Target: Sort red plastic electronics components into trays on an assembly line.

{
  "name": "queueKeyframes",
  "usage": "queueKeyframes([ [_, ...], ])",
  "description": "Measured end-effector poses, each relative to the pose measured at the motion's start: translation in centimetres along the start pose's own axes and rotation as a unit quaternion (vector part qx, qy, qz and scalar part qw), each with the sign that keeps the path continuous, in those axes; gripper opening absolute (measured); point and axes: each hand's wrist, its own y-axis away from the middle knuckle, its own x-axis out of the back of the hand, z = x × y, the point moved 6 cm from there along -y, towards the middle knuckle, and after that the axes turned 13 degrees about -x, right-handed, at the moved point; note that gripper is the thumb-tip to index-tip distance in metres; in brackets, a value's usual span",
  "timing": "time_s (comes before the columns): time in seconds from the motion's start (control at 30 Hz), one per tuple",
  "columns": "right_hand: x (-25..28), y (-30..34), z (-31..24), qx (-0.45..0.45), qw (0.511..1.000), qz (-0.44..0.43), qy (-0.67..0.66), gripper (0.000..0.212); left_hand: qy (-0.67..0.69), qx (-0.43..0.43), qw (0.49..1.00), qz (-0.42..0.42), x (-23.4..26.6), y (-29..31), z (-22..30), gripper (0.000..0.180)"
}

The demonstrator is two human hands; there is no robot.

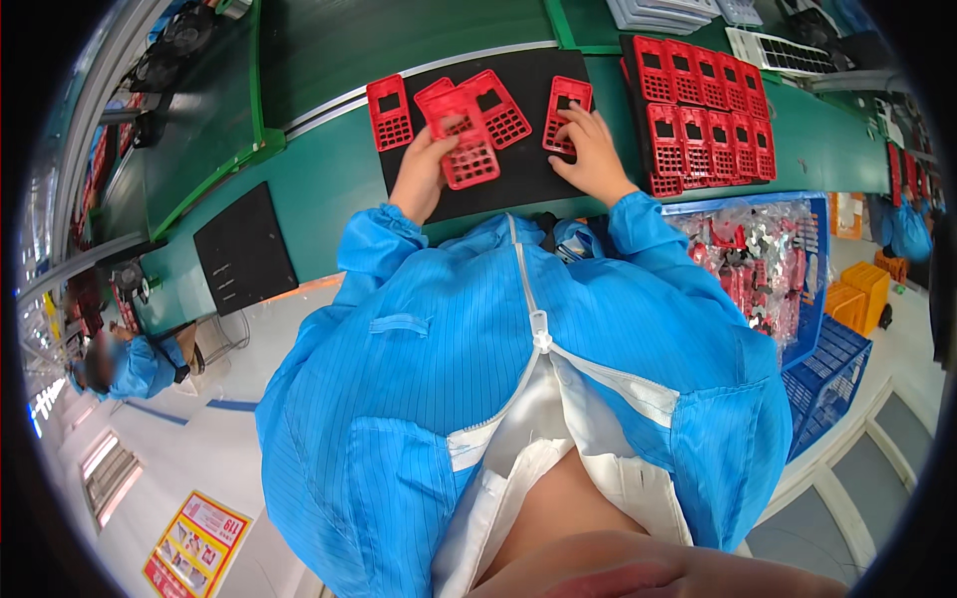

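My left hand is closed around the edge of a red plastic housing, a handset-shaped front shell with a window and rows of key holes. It is held just above the black mat. Behind it, two more red shells overlap, the clearer being an angled shell; another shell stands apart at the mat's left edge. On the right, my right hand has its bent fingers and thumb on a separate red housing lying on the mat, partly covering its key holes.
Stacked red shells fill a black board on the right of the green bench. A blue crate of bagged parts stands below. Another black mat lies left. A person in blue sits at far left.
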Motion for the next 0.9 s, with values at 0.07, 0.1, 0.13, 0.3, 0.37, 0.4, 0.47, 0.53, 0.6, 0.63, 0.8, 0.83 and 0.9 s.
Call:
queueKeyframes([
  [0.07,0.1,-1.0,0.3,0.011,1.0,-0.026,-0.008,0.032,-0.024,-0.035,0.997,0.064,3.1,0.1,0.4,0.034],
  [0.1,-0.1,-1.6,0.5,0.017,0.999,-0.049,-0.007,0.035,-0.037,-0.045,0.993,0.098,4.1,0.5,0.7,0.035],
  [0.13,-0.2,-2.3,0.4,0.038,0.997,-0.057,-0.022,0.037,-0.042,-0.046,0.992,0.105,4.6,0.9,0.8,0.035],
  [0.3,-0.5,-4.7,-1.9,0.12,0.992,-0.041,-0.001,0.049,-0.133,0.003,0.988,0.079,4.4,2.5,0.9,0.039],
  [0.37,1.2,-4.1,-2.5,0.047,0.994,0.006,-0.094,0.056,-0.132,0.002,0.989,0.064,2.7,2.5,0.3,0.04],
  [0.4,1.7,-3.2,-4.0,0.043,0.984,-0.022,-0.17,0.064,-0.111,-0.007,0.994,0.018,1.1,2.1,-0.4,0.04],
  [0.47,1.2,-0.9,-8.2,0.018,0.959,-0.12,-0.258,0.07,-0.062,-0.022,0.997,-0.051,-1.9,2.4,-1.0,0.042],
  [0.53,1.7,0.1,-9.2,0.039,0.976,-0.107,-0.186,0.071,0.002,0.0,0.996,-0.092,-4.6,2.0,-1.6,0.042],
  [0.6,2.1,0.8,-7.7,-0.01,0.979,-0.093,-0.183,0.056,0.052,0.03,0.992,-0.114,-6.4,1.7,-1.1,0.041],
  [0.63,2.0,0.8,-6.8,-0.013,0.98,-0.09,-0.177,0.056,0.096,0.059,0.985,-0.129,-7.3,1.5,-1.1,0.041],
  [0.8,-0.2,-0.8,2.9,-0.237,0.862,0.016,-0.447,0.027,-0.156,0.04,0.965,-0.207,-8.8,-0.4,-2.1,0.048],
  [0.83,-0.5,-1.8,6.2,-0.252,0.894,0.036,-0.369,0.025,-0.296,-0.093,0.931,-0.194,-8.2,-1.3,-0.5,0.054],
  [0.9,0.2,-4.2,8.6,-0.228,0.946,0.035,-0.23,0.025,-0.535,-0.343,0.76,-0.138,-6.9,-1.4,3.0,0.067],
])
